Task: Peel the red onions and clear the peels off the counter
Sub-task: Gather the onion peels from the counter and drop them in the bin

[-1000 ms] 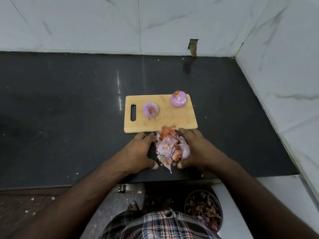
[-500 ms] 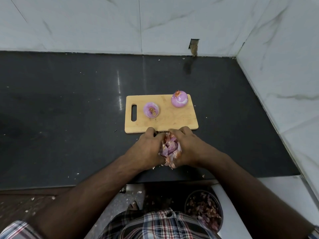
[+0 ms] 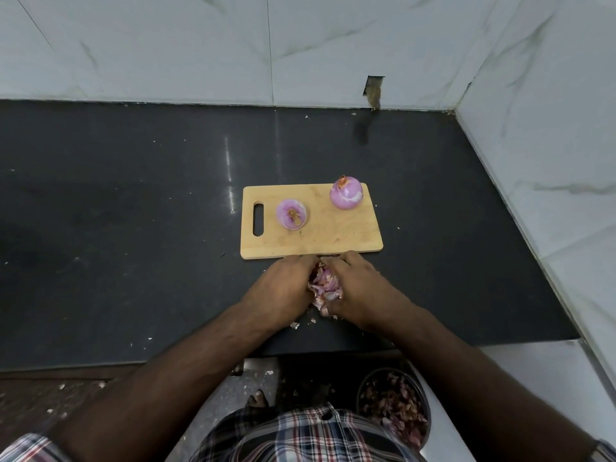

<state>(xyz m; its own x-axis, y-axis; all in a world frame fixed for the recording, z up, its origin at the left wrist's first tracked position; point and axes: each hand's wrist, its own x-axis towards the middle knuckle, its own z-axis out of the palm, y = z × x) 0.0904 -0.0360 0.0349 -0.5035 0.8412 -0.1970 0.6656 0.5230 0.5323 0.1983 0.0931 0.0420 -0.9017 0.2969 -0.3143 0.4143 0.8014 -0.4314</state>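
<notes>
A wooden cutting board [image 3: 333, 235] lies on the dark counter [image 3: 133, 195] just above the middle of the frame, its handle slot toward the left. Two peeled onions stand on it: the left onion [image 3: 291, 214] near the slot, the right onion [image 3: 346, 193] at the board's upper right corner, well apart from each other. White marble-look wall tiles [image 3: 200, 45] fill the top of the frame and run down the right side. At the lower right, below the counter's edge, a round bin [image 3: 393, 403] holds dark reddish peels; part of its rim is cut off by the right forearm. A checked shirt [image 3: 300, 438] fills the bottom centre.

Small pale scraps [image 3: 295, 325] lie on the counter just below the hands, and other specks are scattered over the dark surface, too small to make out.

The pile of peels [image 3: 325, 283] sits on the counter just below the board's lower edge, squeezed between the two hands. The left hand [image 3: 283, 288] cups it from the left and the right hand [image 3: 358, 288] from the right, fingers curled inward round the heap and fingertips nearly meeting at the top by the board. Most of the pile is hidden by the hands; whether it is lifted or resting on the counter is hard to tell.
</notes>
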